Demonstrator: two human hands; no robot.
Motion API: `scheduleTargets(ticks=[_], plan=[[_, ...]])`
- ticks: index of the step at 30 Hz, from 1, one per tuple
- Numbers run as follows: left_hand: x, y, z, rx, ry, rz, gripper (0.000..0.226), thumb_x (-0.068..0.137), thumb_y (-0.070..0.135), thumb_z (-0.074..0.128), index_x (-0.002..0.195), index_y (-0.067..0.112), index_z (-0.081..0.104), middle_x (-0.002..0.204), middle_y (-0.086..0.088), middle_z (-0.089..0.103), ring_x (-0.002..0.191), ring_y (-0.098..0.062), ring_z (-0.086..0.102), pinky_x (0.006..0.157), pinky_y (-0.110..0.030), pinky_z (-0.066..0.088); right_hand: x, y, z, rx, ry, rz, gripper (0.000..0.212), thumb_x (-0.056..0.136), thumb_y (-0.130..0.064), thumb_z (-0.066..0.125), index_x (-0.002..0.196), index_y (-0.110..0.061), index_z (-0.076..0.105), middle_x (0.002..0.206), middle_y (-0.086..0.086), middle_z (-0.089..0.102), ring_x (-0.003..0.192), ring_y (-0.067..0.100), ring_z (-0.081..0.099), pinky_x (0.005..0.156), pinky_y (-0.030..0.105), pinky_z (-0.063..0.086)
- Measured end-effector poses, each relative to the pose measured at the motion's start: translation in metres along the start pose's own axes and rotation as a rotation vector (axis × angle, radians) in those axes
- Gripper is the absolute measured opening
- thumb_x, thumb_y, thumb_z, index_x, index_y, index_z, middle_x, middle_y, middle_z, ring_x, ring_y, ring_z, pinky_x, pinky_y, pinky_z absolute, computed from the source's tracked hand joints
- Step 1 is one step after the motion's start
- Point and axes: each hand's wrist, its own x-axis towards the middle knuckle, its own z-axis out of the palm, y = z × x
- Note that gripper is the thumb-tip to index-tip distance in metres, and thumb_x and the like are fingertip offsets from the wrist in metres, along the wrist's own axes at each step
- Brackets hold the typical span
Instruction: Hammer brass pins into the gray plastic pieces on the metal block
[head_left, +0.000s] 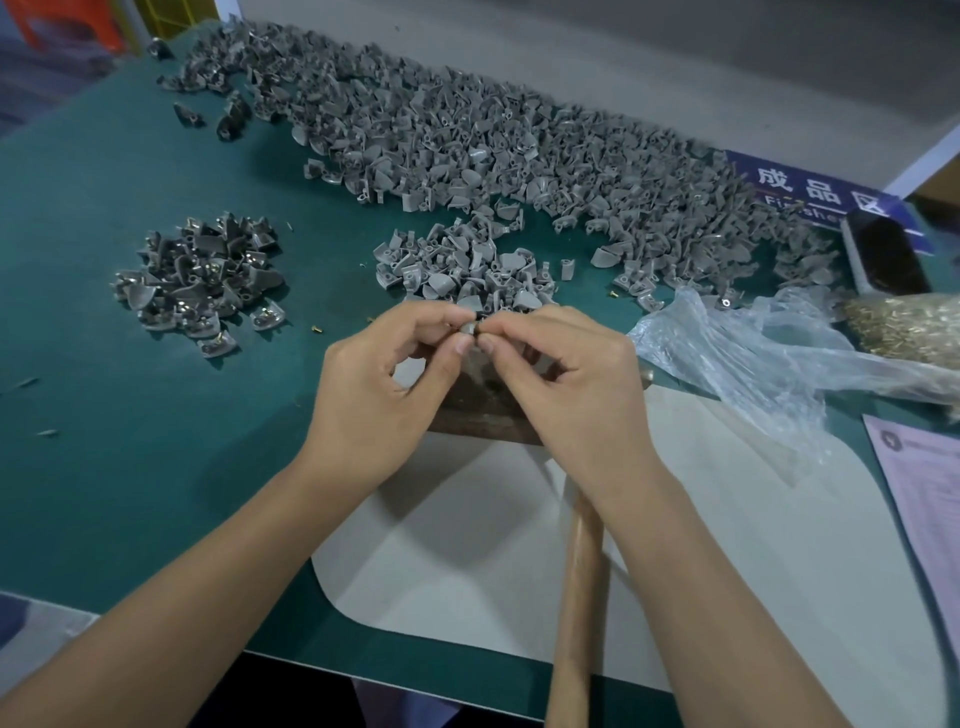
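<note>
Left hand (382, 382): pinches a gray plastic piece (469, 330) above the metal block (480, 408).
Right hand (563, 382): fingertips pinch the same piece.
Hammer handle (579, 597): lies on the table (130, 467).

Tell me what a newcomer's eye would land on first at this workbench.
First, the left hand and right hand meeting at the center, pinching one small gray plastic piece above the dark metal block. Next, the huge heap of gray pieces across the back of the green table, with a smaller pile on the left. A wooden hammer handle lies under the right forearm.
</note>
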Motion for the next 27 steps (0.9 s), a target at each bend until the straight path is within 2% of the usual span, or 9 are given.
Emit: scheduleTargets(ticks=[5,8,10,14,16,18,20,24,27], plan=[[0.001,0.002,0.0,0.064,-0.075,-0.069,0.015,0.099,0.021,0.069,0.111,0.03,0.071,0.099,0.024,0.072,0.099,-0.001,0.068,0.088,-0.009,0.045,-0.006,-0.005,-0.022,-0.126,-0.009,0.058,0.02,0.1,-0.026,0.07,0.119,-0.026,0.076,0.101,-0.011,0.071,0.089,0.008,0.064,0.076,0.027,0.054],[0.001,0.001,0.0,0.19,-0.136,-0.015,0.01,0.097,0.024,0.071,0.104,0.031,0.072,0.098,0.022,0.068,0.105,-0.006,0.06,0.095,-0.019,0.043,-0.025,-0.006,-0.041,-0.383,0.048,0.352,0.015,0.101,-0.04,0.061,0.116,-0.036,0.06,0.096,-0.015,0.065,0.082,0.01,0.06,0.069,0.035,0.048],[0.002,0.0,0.0,0.258,-0.143,0.027,0.007,0.094,0.023,0.074,0.1,0.027,0.076,0.097,0.016,0.065,0.108,-0.01,0.053,0.097,-0.025,0.039,-0.041,-0.007,-0.049,-0.537,-0.035,0.562,0.022,0.101,-0.046,0.057,0.117,-0.034,0.049,0.099,-0.008,0.064,0.081,0.019,0.058,0.067,0.036,0.041],[0.003,-0.001,-0.001,0.29,-0.144,-0.028,0.007,0.09,0.024,0.078,0.096,0.028,0.077,0.1,0.013,0.062,0.112,-0.012,0.048,0.102,-0.033,0.04,-0.06,-0.023,-0.049,-0.59,-0.304,0.772,0.043,0.098,-0.053,0.056,0.133,-0.031,0.044,0.114,-0.006,0.061,0.105,0.027,0.064,0.077,0.039,0.044],[0.003,0.0,-0.003,0.299,-0.142,-0.026,0.007,0.088,0.025,0.079,0.094,0.028,0.078,0.099,0.014,0.063,0.112,-0.013,0.048,0.102,-0.038,0.042,-0.064,-0.03,-0.043,-0.632,-0.365,0.764,0.039,0.098,-0.055,0.056,0.125,-0.03,0.046,0.111,-0.005,0.059,0.106,0.027,0.062,0.077,0.039,0.043],[0.004,0.0,-0.003,0.283,-0.138,-0.035,0.008,0.087,0.024,0.08,0.094,0.029,0.078,0.099,0.013,0.063,0.112,-0.013,0.048,0.102,-0.038,0.042,-0.065,-0.029,-0.041,-0.665,-0.378,0.758,0.025,0.099,-0.048,0.056,0.106,-0.025,0.05,0.102,0.0,0.058,0.092,0.029,0.057,0.071,0.037,0.039],[0.003,0.001,-0.003,0.27,-0.143,-0.049,0.01,0.087,0.024,0.08,0.094,0.031,0.078,0.099,0.013,0.064,0.111,-0.013,0.048,0.101,-0.037,0.042,-0.064,-0.021,-0.045,-0.612,-0.334,0.769,0.017,0.101,-0.034,0.054,0.092,-0.02,0.049,0.093,0.005,0.055,0.077,0.031,0.049,0.066,0.037,0.035],[0.003,0.004,-0.004,0.268,-0.142,-0.069,0.009,0.087,0.024,0.08,0.094,0.029,0.078,0.099,0.014,0.064,0.112,-0.014,0.049,0.101,-0.043,0.043,-0.06,-0.005,-0.057,-0.358,-0.17,0.803,0.018,0.104,-0.02,0.047,0.094,-0.008,0.056,0.084,0.012,0.058,0.062,0.026,0.053,0.052,0.033,0.035],[0.003,0.005,-0.005,0.265,-0.143,-0.086,0.008,0.088,0.024,0.079,0.094,0.029,0.079,0.1,0.016,0.065,0.112,-0.012,0.048,0.103,-0.043,0.042,-0.064,-0.006,-0.064,0.105,0.096,0.959,0.02,0.106,-0.013,0.047,0.1,-0.004,0.062,0.058,-0.003,0.054,0.042,0.012,0.041,0.038,0.026,0.033]])
